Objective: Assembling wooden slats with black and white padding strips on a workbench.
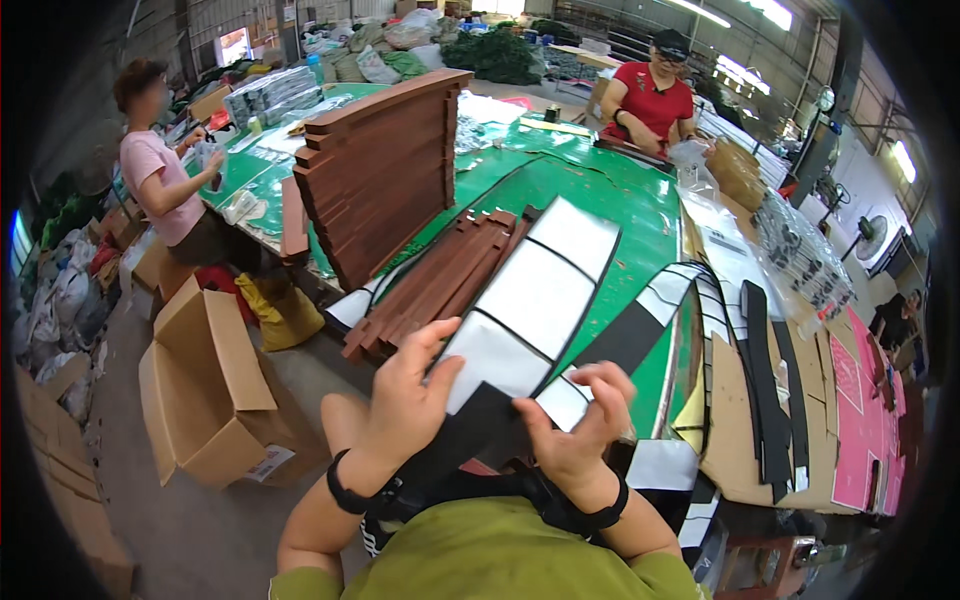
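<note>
Panelled sheet (pixel 535 290) on table (pixel 640 210), slat stack (pixel 385 170) left, open carton (pixel 205 390) below-left.

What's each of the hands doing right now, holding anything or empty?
Left hand: closed on the left edge of the long white-and-black folding panel.
Right hand: fingers curled, pinching the same panel's near end.

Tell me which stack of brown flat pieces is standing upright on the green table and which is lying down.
The tall brown stack farther back stands upright on edge, leaning slightly. The lower brown stack, nearer the left hand, lies flat beside the white panelled sheet.
</note>
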`<control>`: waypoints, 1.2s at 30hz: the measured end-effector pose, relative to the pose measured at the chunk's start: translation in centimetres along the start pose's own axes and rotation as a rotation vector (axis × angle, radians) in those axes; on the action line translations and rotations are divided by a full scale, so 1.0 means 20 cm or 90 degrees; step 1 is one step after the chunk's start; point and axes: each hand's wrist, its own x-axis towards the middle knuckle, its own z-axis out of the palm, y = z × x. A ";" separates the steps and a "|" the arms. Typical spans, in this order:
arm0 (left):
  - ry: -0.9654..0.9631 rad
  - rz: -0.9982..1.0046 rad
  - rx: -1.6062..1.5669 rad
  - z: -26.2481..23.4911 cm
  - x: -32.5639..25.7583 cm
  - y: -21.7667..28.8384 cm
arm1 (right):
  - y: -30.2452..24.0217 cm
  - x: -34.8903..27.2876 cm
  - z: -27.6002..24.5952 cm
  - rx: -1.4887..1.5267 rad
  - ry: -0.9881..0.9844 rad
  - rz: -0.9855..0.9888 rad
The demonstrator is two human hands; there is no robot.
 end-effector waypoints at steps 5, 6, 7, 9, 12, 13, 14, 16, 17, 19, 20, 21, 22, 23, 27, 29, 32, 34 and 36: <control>-0.116 0.078 0.025 0.35 -0.04 -0.01 | -0.11 0.04 -0.24 -0.331 -0.310 -0.004; -0.117 0.078 0.024 0.39 -0.03 -0.03 | -0.07 0.00 -0.26 -0.314 -0.319 0.009; -0.107 0.074 -0.005 0.44 -0.02 -0.06 | -0.05 -0.03 -0.27 -0.295 -0.329 0.023; -0.094 0.063 -0.030 0.49 -0.01 -0.09 | -0.05 -0.04 -0.28 -0.264 -0.309 0.048; -0.156 0.011 -0.016 0.55 -0.01 -0.13 | -0.01 -0.05 -0.30 -0.177 -0.284 0.123; -0.183 -0.010 -0.010 0.57 -0.01 -0.14 | 0.01 -0.05 -0.31 -0.171 -0.290 0.123; -0.184 0.007 -0.021 0.59 0.00 -0.18 | 0.02 -0.07 -0.32 -0.113 -0.298 0.136; -0.182 0.016 -0.032 0.61 0.00 -0.27 | 0.02 -0.05 -0.32 -0.054 -0.340 0.101; -0.214 0.046 -0.012 0.62 0.00 -0.31 | 0.02 -0.03 -0.31 -0.048 -0.349 0.102; -0.243 0.064 0.008 0.62 -0.01 -0.37 | 0.02 0.00 -0.30 0.016 -0.452 0.013; -0.285 0.096 0.111 0.60 -0.03 -0.40 | 0.01 0.02 -0.28 0.042 -0.473 0.008; -0.328 0.128 0.214 0.59 -0.05 -0.42 | 0.00 0.04 -0.26 0.050 -0.481 0.009; -0.323 0.116 0.216 0.56 -0.07 -0.44 | 0.00 0.06 -0.25 0.108 -0.452 0.088; -0.351 0.120 0.167 0.53 -0.10 -0.46 | 0.01 0.07 -0.23 0.164 -0.421 0.167; -0.240 -0.176 -0.071 0.47 -0.21 -0.39 | 0.28 -0.01 -0.13 0.270 -0.310 0.589; -0.235 -0.197 -0.055 0.43 -0.20 -0.35 | 0.39 -0.03 -0.07 0.321 -0.328 0.669; -0.116 -0.041 0.099 0.40 -0.17 -0.34 | 0.45 -0.03 0.01 0.432 -0.348 0.785; -0.080 -0.022 0.139 0.38 -0.15 -0.36 | 0.47 -0.04 0.05 0.530 -0.362 0.826; -0.038 -0.004 0.187 0.35 -0.11 -0.36 | 0.47 -0.02 0.08 0.555 -0.366 0.848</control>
